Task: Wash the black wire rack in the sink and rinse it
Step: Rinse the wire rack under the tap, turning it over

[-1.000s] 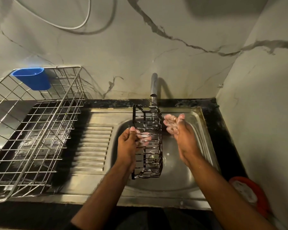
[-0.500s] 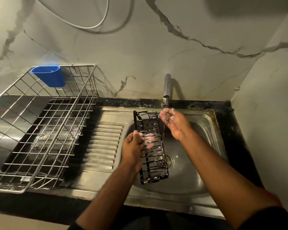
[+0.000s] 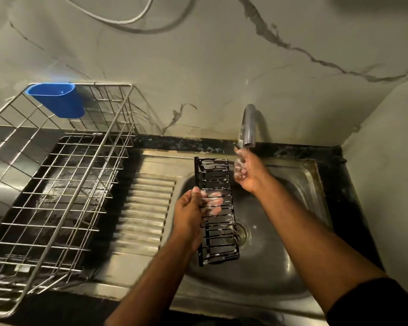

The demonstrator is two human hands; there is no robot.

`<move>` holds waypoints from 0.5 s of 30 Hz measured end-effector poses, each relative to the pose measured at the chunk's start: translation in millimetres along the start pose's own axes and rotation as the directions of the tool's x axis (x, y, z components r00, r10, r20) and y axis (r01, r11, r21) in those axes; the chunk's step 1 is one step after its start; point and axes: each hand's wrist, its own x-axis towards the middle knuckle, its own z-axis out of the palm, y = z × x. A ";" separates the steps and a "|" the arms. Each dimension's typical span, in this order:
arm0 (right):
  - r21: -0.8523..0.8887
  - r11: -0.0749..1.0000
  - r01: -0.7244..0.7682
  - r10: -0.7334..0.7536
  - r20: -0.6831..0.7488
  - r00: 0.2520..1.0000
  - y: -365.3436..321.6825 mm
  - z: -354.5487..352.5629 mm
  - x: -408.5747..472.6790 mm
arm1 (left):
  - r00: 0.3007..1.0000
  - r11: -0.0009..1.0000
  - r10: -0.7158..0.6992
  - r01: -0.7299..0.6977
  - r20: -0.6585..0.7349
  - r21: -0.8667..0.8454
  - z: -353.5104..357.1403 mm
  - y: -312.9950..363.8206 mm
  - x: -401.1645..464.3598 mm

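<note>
1. Head view showed the steel sink (image 3: 316,175), its basin under both my hands and its ribbed drainboard to the left; a silver wire dish basket (image 3: 57,184) with a blue cup (image 3: 57,100) hooked on its rim stood further left.
2. The black wire rack (image 3: 218,211) hung over the basin's left half, soap streaks on its wires. Its long axis ran from the tap end down toward me, nearly in line with my left forearm, the far end just beside the faucet (image 3: 247,125).
3. My left hand (image 3: 191,215) gripped the rack's left edge near its middle, thumb on top and fingers curled through the wires.
4. My right hand (image 3: 245,170) sat right under the spout, soapy, fingers curled; whether it pinched anything I could not tell.
5. To rinse well, I judged I should get water running, then pass the rack lengthwise under the stream, turning it so every wire sheds foam.
</note>
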 end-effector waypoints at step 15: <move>-0.595 0.682 0.425 -0.463 0.098 0.881 12.2 -5.2 -15.8 | 0.999 0.995 -0.045 0.043 0.017 0.090 1.8 -22.4 44.2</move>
